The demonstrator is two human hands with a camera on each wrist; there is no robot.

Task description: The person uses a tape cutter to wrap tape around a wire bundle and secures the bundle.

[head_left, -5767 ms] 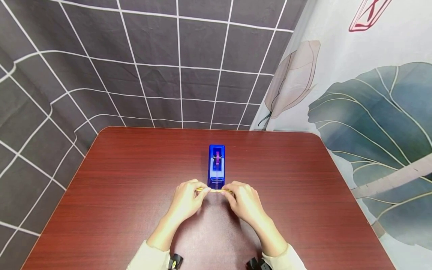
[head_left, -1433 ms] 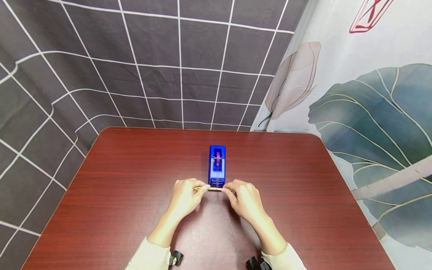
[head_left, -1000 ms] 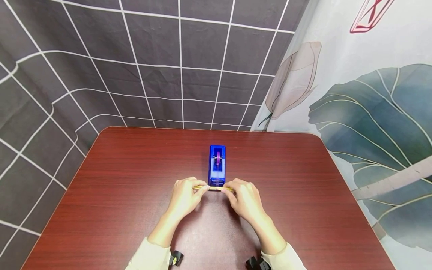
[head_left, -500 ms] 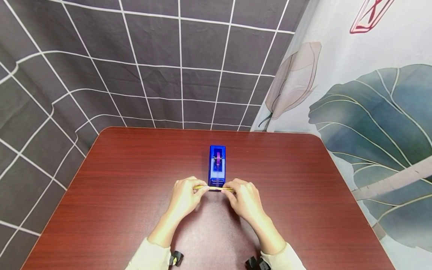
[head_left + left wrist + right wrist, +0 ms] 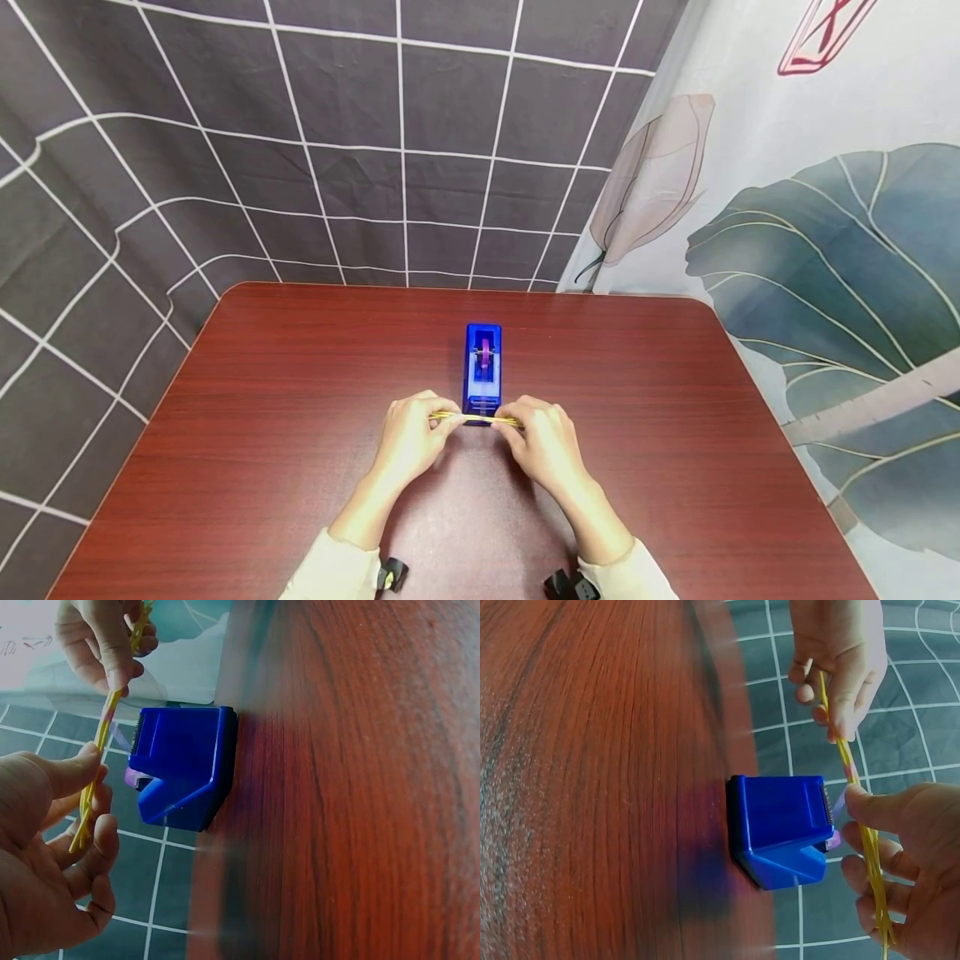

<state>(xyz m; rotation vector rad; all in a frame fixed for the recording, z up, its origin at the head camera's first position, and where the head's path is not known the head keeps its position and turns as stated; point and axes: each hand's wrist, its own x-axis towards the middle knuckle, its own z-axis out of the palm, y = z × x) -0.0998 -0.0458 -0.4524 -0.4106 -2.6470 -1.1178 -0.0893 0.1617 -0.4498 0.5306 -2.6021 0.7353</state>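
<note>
A blue tape dispenser (image 5: 483,389) stands on the table, holding a purple tape roll (image 5: 485,354). Just in front of its cutting edge, both hands hold a bundle of thin yellow strands (image 5: 87,796) level between them. My left hand (image 5: 412,435) pinches one end between thumb and fingers; my right hand (image 5: 547,437) pinches the other. Between the thumbs a pinkish band shows on the bundle in both wrist views. A short strip of purple tape (image 5: 841,801) reaches from the dispenser's toothed edge to the bundle. Strand ends stick out past the fingers.
The red-brown wooden table (image 5: 300,358) lies under both arms. A dark grid-patterned curtain (image 5: 442,100) hangs behind it, and a white leaf-printed curtain (image 5: 750,142) hangs at the right. Black camera mounts (image 5: 392,575) sit at the wrists.
Both hands keep their pinch on the yellow strands. Compared with the oldest frame, the bundle sits slightly farther forward, over the dispenser's front end. During the last second only slight finger movement shows.
</note>
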